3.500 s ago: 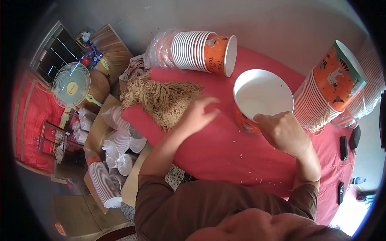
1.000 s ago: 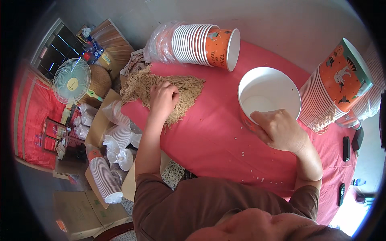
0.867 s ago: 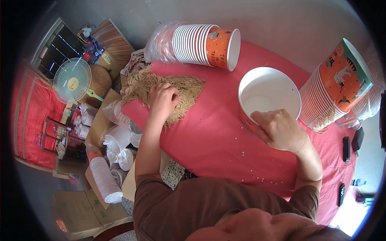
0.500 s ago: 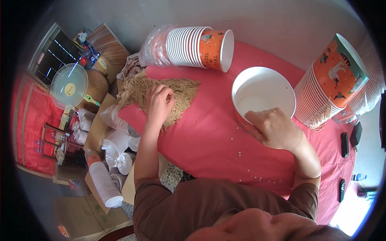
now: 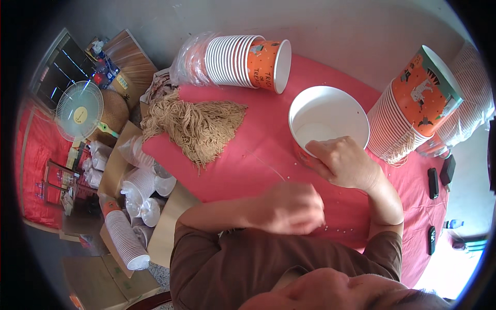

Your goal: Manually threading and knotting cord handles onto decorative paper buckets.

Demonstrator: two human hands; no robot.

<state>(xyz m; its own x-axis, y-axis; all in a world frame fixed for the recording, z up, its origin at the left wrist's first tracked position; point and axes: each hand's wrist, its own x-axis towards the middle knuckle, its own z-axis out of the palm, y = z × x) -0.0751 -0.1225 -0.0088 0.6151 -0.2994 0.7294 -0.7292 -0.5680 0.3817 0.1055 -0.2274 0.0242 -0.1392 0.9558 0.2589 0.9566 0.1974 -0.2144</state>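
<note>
My right hand (image 5: 343,163) pinches the near rim of a white-lined paper bucket (image 5: 329,114) with an orange outside, thumb over the edge. The bucket stands upright on the red-covered table, its mouth facing up. My left hand (image 5: 289,209), closed and smeared by motion, is low in front of my chest. A thin pale strand of string (image 5: 264,163) runs from the tan pile to it. That pile of cut tan strings (image 5: 209,126) lies in a loose heap at the table's left.
A nested stack of paper buckets (image 5: 235,61) lies on its side at the back, partly in clear plastic. Another stack (image 5: 395,124) leans at right, strings hanging from it. Small black devices (image 5: 433,183) lie at the right edge. An open carton (image 5: 173,227) of wrapped cups stands at left.
My left hand has left the string pile and moved right and toward my body, a single strand trailing. My right hand keeps its grip on the bucket's rim. The view has shifted slightly.
</note>
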